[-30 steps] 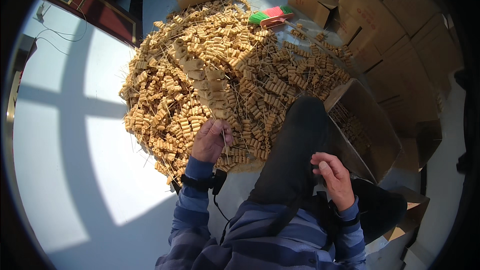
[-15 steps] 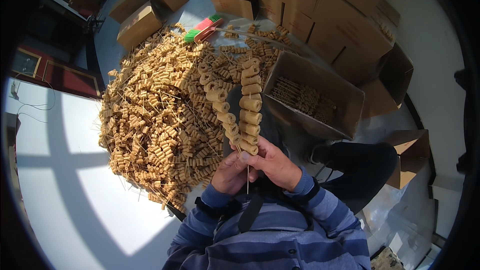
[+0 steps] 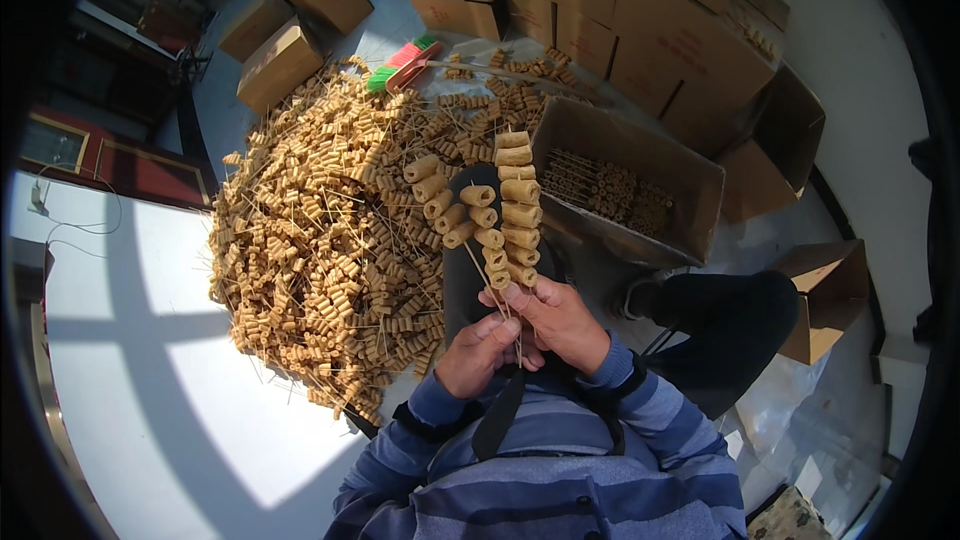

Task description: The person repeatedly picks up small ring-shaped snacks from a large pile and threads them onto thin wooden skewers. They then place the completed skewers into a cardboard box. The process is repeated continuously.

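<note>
- Close in front of my chest, my left hand (image 3: 482, 350) and right hand (image 3: 556, 318) sit side by side, touching each other.
- Both are curled tight around the thin bare ends of a few skewers (image 3: 502, 220), which fan up and away from me.
- Tan rolls (image 3: 519, 187) are threaded along each skewer, stacked one after another; the right-most skewer stands nearly upright, the others lean to the left.
- My left fingers (image 3: 497, 327) are folded over the sticks, and my right thumb side presses against them from the right.
- Under the skewers my dark trouser leg (image 3: 462, 280) stretches out toward the far side.
- To the left, a big pile (image 3: 320, 240) of the same skewered rolls spreads over the floor, reaching from near my left elbow to the far boxes.
- Just right of the skewers, an open box (image 3: 690, 175) lies tipped toward me, with more skewers laid inside.
- My other leg is bent out to the right, near a small open box (image 3: 835, 290).
- At the far edge of the pile lies a brush (image 3: 402, 60) with green and red bristles.
- Closed cartons (image 3: 640, 15) are stacked far right, and three more sit far left.
- Sunlight falls in a window-shaped patch on the floor (image 3: 130, 290) to my left.
</note>
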A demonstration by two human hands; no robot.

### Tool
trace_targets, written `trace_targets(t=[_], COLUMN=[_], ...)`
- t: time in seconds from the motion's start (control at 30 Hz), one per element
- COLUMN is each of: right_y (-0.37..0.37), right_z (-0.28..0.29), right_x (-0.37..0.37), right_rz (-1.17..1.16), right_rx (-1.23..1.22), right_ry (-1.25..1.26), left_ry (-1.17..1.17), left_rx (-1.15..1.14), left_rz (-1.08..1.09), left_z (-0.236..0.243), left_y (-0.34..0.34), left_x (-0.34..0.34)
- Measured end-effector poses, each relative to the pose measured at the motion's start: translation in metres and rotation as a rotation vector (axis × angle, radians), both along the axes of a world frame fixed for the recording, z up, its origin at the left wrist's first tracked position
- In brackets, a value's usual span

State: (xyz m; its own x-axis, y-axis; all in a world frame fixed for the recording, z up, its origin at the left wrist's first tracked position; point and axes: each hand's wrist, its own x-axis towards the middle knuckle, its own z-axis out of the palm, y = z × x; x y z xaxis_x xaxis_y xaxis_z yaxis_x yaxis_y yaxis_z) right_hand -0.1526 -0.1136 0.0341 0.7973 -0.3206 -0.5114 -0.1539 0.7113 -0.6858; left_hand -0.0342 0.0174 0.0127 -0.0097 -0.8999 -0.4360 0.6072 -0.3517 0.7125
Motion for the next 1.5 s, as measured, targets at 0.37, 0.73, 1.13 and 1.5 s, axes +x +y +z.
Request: trace_targets(t=[0.37, 0.73, 1.13, 1.5], right_y=[0.006, -0.003, 0.006, 0.006], right_z=[-0.006, -0.025, -0.032, -0.03], right_x=[-0.019, -0.004, 0.02, 0.015], right_rz=[-0.075, -0.316, -0.154, -0.189], right_rx=[0.018, -0.065, -0.119, -0.066], right_ry=[-0.061, -0.036, 0.078, 0.063], left_ry=[0.028, -0.557, -1.481, -1.195], left_rx=[-0.023, 0.569, 0.986, 1.027], left_rz=[-0.259, 0.429, -0.103, -0.096], left_z=[-0.005, -0.132, -0.294, -0.272], left_y=[-0.005, 0.137, 0.195, 0.157], left_x=[-0.003, 0.186, 0.229, 0.246])
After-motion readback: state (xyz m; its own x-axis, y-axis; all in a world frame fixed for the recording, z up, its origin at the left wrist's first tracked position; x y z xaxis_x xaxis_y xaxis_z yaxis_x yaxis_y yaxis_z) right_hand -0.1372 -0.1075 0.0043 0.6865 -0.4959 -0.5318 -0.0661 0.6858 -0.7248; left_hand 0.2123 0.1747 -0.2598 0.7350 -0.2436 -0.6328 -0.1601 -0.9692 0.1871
